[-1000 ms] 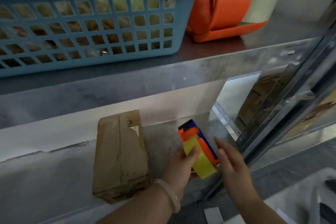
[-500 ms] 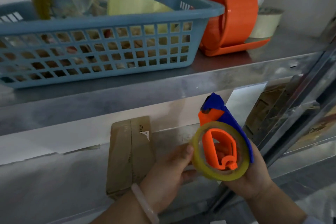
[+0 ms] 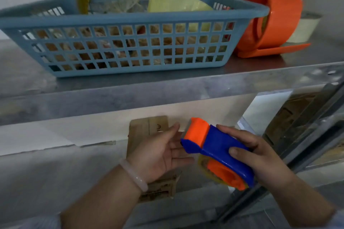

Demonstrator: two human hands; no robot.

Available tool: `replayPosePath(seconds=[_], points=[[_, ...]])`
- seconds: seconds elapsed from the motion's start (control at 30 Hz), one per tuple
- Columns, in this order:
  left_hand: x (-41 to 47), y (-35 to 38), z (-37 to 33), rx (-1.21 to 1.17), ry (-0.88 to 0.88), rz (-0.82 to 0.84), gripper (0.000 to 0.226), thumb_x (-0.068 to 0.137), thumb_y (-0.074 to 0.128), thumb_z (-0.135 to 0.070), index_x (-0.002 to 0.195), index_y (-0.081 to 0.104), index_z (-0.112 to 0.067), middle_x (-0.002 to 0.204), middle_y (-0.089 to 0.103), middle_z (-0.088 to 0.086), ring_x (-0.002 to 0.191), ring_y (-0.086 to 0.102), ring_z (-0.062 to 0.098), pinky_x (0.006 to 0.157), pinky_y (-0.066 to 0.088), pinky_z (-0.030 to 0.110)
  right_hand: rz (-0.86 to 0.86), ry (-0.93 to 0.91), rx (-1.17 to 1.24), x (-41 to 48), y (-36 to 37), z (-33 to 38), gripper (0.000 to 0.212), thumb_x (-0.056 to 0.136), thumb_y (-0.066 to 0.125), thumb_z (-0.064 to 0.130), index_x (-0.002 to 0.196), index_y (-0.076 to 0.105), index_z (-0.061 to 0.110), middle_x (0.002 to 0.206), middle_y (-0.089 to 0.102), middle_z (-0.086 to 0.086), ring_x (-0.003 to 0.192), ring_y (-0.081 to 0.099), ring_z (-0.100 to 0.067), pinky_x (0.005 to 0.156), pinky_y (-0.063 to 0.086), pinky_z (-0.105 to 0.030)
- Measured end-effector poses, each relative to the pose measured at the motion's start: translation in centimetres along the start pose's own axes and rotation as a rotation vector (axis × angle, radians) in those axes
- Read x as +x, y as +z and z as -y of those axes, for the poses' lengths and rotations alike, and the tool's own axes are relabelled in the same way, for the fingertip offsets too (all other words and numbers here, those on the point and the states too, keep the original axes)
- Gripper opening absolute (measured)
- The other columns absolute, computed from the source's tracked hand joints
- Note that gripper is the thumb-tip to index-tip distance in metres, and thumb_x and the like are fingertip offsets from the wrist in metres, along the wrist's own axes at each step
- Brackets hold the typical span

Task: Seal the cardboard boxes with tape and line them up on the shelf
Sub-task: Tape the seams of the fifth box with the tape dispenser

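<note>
A blue and orange tape dispenser (image 3: pixel 216 147) with a yellowish roll of tape is held in front of the lower shelf. My right hand (image 3: pixel 258 156) grips its blue body from the right, thumb on top. My left hand (image 3: pixel 162 152) is beside the dispenser's orange front end, palm up, fingers straight and just touching it. Behind my left hand a brown cardboard box (image 3: pixel 147 132) lies on the lower metal shelf (image 3: pixel 46 178), mostly hidden by the hand and wrist.
On the upper metal shelf (image 3: pixel 167 87) stand a blue plastic basket (image 3: pixel 130 42) full of rolls and bags, an orange tape dispenser (image 3: pixel 270 22) and a pale tape roll (image 3: pixel 305 28). A metal shelf upright (image 3: pixel 301 145) and more cardboard are at the right.
The dispenser went from my left hand into my right and turned, its blue top now facing me. My left hand let go and opened. The view tilted up.
</note>
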State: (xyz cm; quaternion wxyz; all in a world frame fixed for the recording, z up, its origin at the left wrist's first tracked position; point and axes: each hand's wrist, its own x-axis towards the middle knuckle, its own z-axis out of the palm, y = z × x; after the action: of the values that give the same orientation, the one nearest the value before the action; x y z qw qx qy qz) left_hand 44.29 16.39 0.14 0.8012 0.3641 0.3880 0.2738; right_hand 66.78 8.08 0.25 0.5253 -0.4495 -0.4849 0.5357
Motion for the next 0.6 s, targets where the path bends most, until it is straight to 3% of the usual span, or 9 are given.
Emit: replayPosePath(seconds=[0.07, 0.17, 0.27, 0.33, 0.5, 0.6], points=[[-0.2, -0.4, -0.2, 0.028, -0.013, 0.024, 0.062, 0.069, 0.068, -0.044, 0.117, 0.064, -0.005, 0.111, 0.068, 0.024, 0.098, 0.068, 0.036, 0.081, 0.057, 0.046, 0.008, -0.030, -0.096, 0.2, 0.2, 0.4, 0.043, 0.070, 0.074, 0.015, 0.108, 0.073, 0.037, 0.114, 0.071, 0.000, 0.101, 0.069, -0.023, 0.074, 0.057, -0.027], [-0.6, -0.7, 0.2, 0.081, -0.014, 0.009, 0.050, 0.061, 0.074, -0.041, 0.100, 0.073, -0.010, 0.101, 0.071, 0.020, 0.090, 0.071, 0.031, 0.071, 0.058, 0.040, 0.060, -0.044, -0.171, 0.2, 0.5, 1.2, 0.045, 0.066, 0.071, 0.016, 0.103, 0.074, 0.042, 0.110, 0.072, 0.005, 0.097, 0.070, -0.017, 0.072, 0.056, -0.022], [-0.6, -1.2, 0.7, 0.080, -0.013, -0.012, 0.028, 0.074, 0.071, -0.032, 0.094, 0.077, -0.012, 0.101, 0.072, 0.019, 0.091, 0.071, 0.030, 0.070, 0.058, 0.037, 0.089, -0.040, -0.189, 0.3, 0.6, 1.3, 0.046, 0.065, 0.072, 0.015, 0.102, 0.074, 0.043, 0.108, 0.073, 0.006, 0.095, 0.070, -0.015, 0.071, 0.056, -0.021], [-0.8, -1.4, 0.7, 0.077, -0.016, -0.025, 0.022, 0.083, 0.066, -0.026, 0.097, 0.076, -0.013, 0.104, 0.072, 0.018, 0.093, 0.071, 0.030, 0.072, 0.058, 0.038, 0.095, -0.033, -0.190, 0.4, 0.7, 1.2, 0.046, 0.064, 0.072, 0.015, 0.102, 0.074, 0.040, 0.109, 0.073, 0.004, 0.096, 0.070, -0.016, 0.071, 0.057, -0.023], [-1.4, -1.5, 0.4, 0.067, -0.027, -0.059, 0.049, 0.075, 0.073, -0.035, 0.116, 0.065, -0.009, 0.109, 0.070, 0.017, 0.096, 0.070, 0.030, 0.073, 0.057, 0.040, 0.094, -0.013, -0.215, 0.6, 0.8, 0.8, 0.043, 0.065, 0.073, 0.015, 0.099, 0.075, 0.040, 0.108, 0.073, 0.004, 0.095, 0.070, -0.017, 0.070, 0.057, -0.022], [-1.5, -1.6, 0.7, 0.043, -0.047, -0.089, 0.034, 0.087, 0.066, -0.025, 0.115, 0.064, -0.007, 0.103, 0.071, 0.017, 0.089, 0.071, 0.028, 0.071, 0.057, 0.041, 0.115, -0.016, -0.227, 0.6, 1.0, 0.7, 0.045, 0.065, 0.073, 0.016, 0.101, 0.074, 0.043, 0.109, 0.073, 0.005, 0.096, 0.070, -0.015, 0.071, 0.057, -0.021]])
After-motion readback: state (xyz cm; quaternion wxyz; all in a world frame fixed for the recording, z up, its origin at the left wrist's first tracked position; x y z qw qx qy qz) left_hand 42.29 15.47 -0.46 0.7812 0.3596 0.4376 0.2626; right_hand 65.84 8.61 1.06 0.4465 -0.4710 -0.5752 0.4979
